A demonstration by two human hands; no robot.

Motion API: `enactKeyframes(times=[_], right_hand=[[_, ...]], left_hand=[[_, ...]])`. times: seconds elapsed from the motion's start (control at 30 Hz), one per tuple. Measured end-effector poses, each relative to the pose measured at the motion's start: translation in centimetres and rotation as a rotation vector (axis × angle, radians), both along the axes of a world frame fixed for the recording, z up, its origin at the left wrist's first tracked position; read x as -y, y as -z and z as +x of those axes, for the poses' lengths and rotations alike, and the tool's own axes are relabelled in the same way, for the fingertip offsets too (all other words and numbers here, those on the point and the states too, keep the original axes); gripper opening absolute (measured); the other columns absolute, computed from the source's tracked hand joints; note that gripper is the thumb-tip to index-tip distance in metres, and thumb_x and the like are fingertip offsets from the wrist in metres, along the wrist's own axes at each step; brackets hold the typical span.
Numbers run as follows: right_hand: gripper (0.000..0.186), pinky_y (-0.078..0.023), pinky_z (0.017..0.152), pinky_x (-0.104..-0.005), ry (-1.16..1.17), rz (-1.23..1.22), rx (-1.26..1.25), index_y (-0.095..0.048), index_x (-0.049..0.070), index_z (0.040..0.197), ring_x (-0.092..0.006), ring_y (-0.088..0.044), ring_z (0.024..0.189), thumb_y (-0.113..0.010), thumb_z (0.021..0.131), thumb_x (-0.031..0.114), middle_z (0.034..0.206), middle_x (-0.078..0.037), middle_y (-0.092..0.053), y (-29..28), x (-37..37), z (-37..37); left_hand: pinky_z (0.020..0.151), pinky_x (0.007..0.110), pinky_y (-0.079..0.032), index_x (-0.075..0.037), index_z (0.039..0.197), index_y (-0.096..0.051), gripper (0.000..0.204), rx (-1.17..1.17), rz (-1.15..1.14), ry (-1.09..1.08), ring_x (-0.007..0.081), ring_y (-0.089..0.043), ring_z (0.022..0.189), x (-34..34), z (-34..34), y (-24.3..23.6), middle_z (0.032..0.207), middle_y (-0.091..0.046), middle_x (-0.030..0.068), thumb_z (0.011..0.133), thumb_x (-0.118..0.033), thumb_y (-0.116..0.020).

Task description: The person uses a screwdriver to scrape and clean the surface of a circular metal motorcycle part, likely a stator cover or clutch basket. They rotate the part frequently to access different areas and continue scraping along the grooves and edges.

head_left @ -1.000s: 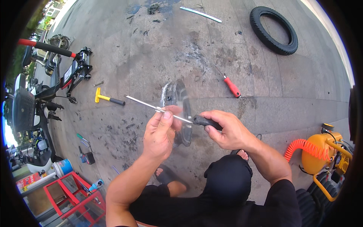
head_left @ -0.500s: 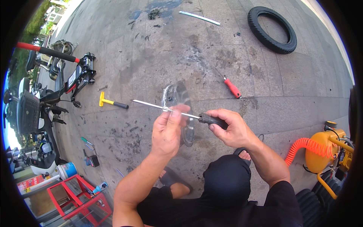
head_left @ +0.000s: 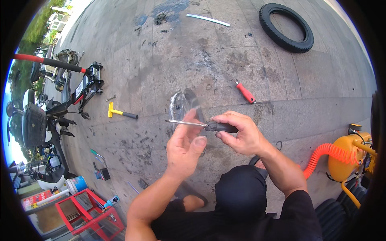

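My right hand (head_left: 237, 132) grips the black handle (head_left: 221, 127) of a screwdriver-like tool, whose thin metal shaft (head_left: 183, 122) points left. Below and beside that shaft, my left hand (head_left: 187, 146) has its fingers loosely apart; whether a fingertip touches the metal is unclear. Behind both hands a metal wheel rim (head_left: 183, 100) stands on the ground, partly hidden and see-through in places. A red-handled screwdriver (head_left: 245, 92) lies beyond my right hand, and a yellow hammer (head_left: 120, 113) lies to the left.
At left are a scooter (head_left: 32, 124), floor jack (head_left: 86, 82), red metal frame (head_left: 92, 213) and blue-and-black power tool (head_left: 104, 174). A tyre (head_left: 265, 24) and white strip (head_left: 208, 19) lie farther ahead. A yellow compressor (head_left: 339, 164) with coiled orange hose (head_left: 317, 154) is at right.
My left hand has loosened from the shaft, shifting right and down with its thumb coming away. The shaft swung to a more level, foreshortened angle as my right hand turned the handle.
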State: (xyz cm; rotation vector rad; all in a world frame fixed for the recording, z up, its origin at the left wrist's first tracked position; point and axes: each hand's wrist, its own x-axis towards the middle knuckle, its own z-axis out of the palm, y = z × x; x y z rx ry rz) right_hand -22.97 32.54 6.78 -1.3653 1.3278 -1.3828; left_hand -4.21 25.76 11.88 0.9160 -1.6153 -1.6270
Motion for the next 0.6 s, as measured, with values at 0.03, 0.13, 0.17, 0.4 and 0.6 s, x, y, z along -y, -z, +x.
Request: enactKeyframes(times=[0.03,0.13,0.17,0.4,0.6], right_hand=[[0.039,-0.052,0.071,-0.0342,0.01,-0.007,0.006,-0.066,0.004,0.116,-0.0264,-0.066,0.08,-0.073,0.078,0.004,0.09,-0.011,-0.065,0.2,-0.1,-0.3],[0.038,-0.052,0.071,-0.0343,0.007,-0.015,-0.002,-0.067,0.004,0.116,-0.0265,-0.066,0.081,-0.073,0.078,0.003,0.09,-0.011,-0.065,0.1,0.0,-0.5],[0.038,-0.052,0.071,-0.0343,0.002,-0.015,-0.01,-0.067,0.004,0.115,-0.0264,-0.066,0.081,-0.073,0.078,0.002,0.09,-0.011,-0.065,-0.1,0.0,-0.4],[0.034,-0.052,0.069,-0.0329,-0.024,-0.067,0.024,-0.066,0.002,0.116,-0.0206,-0.067,0.079,-0.072,0.082,0.004,0.09,-0.012,-0.069,-0.4,-0.4,-0.1],[0.033,-0.052,0.072,-0.03,-0.134,0.208,0.352,-0.061,0.0,0.123,-0.0116,-0.065,0.081,-0.066,0.091,0.007,0.088,-0.007,-0.069,0.4,-1.3,1.2]], left_hand=[[0.088,0.027,-0.044,0.005,0.135,-0.055,0.046,-0.076,0.042,-0.011,0.011,-0.054,0.101,0.2,0.3,-0.5,0.111,-0.062,0.0056,0.098,-0.021,-0.065],[0.081,0.027,-0.046,0.005,0.127,-0.058,0.037,-0.067,0.046,-0.105,0.0108,-0.056,0.09,0.9,0.4,-0.6,0.102,-0.063,0.0059,0.098,-0.017,-0.063],[0.079,0.027,-0.046,0.005,0.126,-0.058,0.035,-0.021,0.016,-0.12,0.0107,-0.056,0.086,1.0,0.4,-0.6,0.1,-0.064,0.006,0.099,-0.017,-0.063],[0.076,0.028,-0.046,0.0,0.105,-0.058,0.011,-0.159,-0.019,-0.105,0.0129,-0.055,0.083,1.2,-0.7,-0.5,0.096,-0.062,0.0071,0.098,-0.008,-0.059],[0.076,0.025,-0.046,-0.002,0.1,-0.058,0.007,-0.155,0.129,-0.161,0.0097,-0.054,0.083,0.4,-0.7,1.0,0.097,-0.061,0.0071,0.097,-0.008,-0.06]])
